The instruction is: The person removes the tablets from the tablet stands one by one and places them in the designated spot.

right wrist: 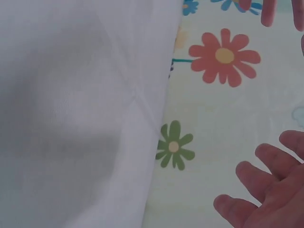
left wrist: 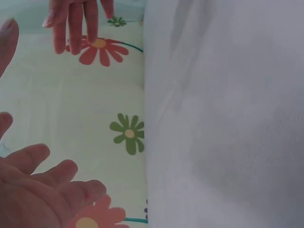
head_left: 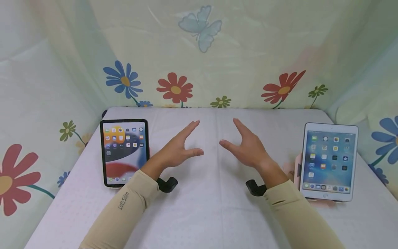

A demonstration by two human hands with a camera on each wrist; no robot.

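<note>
Both hands hover over the middle of the white-covered table, palms turned toward each other, holding nothing. In the head view the left hand [head_left: 175, 149] has its fingers straight and thumb spread, to the right of a black-framed tablet [head_left: 125, 154] with a lit home screen. Facing it across a gap, the right hand [head_left: 250, 148] is spread the same way. Farther right, a white-framed tablet [head_left: 330, 162] leans on a pink stand [head_left: 297, 169], its home screen lit too. The left wrist view shows the left hand's spread fingers [left wrist: 61, 183]; the right wrist view shows the right hand's fingers [right wrist: 266, 175].
A white cloth [head_left: 202, 218] covers the table. Behind it and at both sides hangs a pale curtain [head_left: 236, 62] printed with flowers and a butterfly. Black wrist-worn pieces [head_left: 168, 184] stick out from beneath both wrists.
</note>
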